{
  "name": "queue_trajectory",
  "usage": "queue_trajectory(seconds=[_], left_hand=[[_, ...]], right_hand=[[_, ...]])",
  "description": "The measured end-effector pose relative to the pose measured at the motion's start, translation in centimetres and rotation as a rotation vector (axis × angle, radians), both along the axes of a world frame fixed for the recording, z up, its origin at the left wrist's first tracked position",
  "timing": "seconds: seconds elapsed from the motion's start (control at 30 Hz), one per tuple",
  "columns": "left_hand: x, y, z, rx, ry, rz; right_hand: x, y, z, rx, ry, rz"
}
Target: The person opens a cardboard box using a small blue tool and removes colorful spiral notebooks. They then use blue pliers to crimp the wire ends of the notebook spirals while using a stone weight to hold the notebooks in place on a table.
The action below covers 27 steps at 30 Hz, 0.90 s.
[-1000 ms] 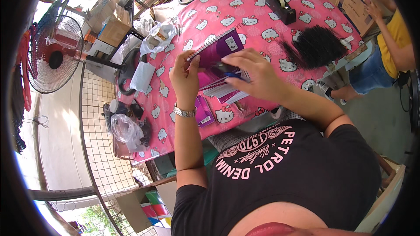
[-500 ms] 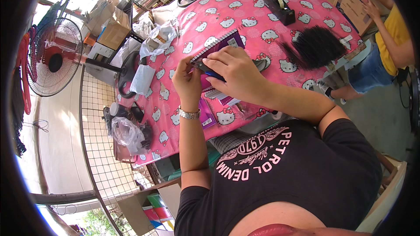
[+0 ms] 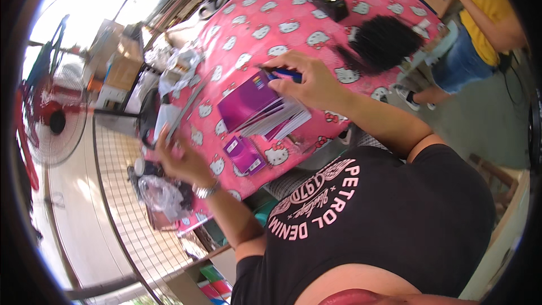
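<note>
My right hand (image 3: 313, 82) pinches a blue pen (image 3: 285, 72) over the stack of purple booklets (image 3: 262, 112) lying on the desk (image 3: 293, 20). My left hand (image 3: 180, 158) hovers loosely open near the desk's edge, maybe touching a thin grey strip (image 3: 183, 114), though blur hides this. A small purple box (image 3: 244, 154) lies just below the booklets.

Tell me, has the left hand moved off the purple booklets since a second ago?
Yes. The left hand has left the purple booklets and swung out to the person's left, toward the table's edge near the wire rack. The right hand stays on the stack.
</note>
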<state>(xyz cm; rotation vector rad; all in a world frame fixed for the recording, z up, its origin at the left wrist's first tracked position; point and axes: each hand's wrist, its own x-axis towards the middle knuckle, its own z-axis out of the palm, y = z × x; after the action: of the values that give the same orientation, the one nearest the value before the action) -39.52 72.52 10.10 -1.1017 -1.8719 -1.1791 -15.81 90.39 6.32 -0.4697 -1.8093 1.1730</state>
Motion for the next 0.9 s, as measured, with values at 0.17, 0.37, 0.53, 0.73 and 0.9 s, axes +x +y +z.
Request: queue_trajectory(seconds=[0.17,0.37,0.53,0.73,0.9], left_hand=[[-5.4,-3.7,-4.2,-0.620,-0.018,0.217],[-10.4,-4.2,-22.2,-0.862,-0.516,-0.009],[-9.1,-2.6,-21.6,-0.438,-0.440,0.082],[4.4,4.5,-1.7,-0.336,0.252,-0.358],[7.2,4.4,-1.7,-0.707,0.357,-0.521]], right_hand=[[5.3,2.0,-17.7,0.049,-0.608,-0.151],[2.8,6.6,-20.1,0.262,-0.625,-0.476],[2.5,13.2,-19.3,0.013,-0.855,-0.543],[6.3,17.5,-21.0,-0.198,-0.492,-0.590],[2.1,11.4,-10.4,0.059,-0.209,-0.349]])
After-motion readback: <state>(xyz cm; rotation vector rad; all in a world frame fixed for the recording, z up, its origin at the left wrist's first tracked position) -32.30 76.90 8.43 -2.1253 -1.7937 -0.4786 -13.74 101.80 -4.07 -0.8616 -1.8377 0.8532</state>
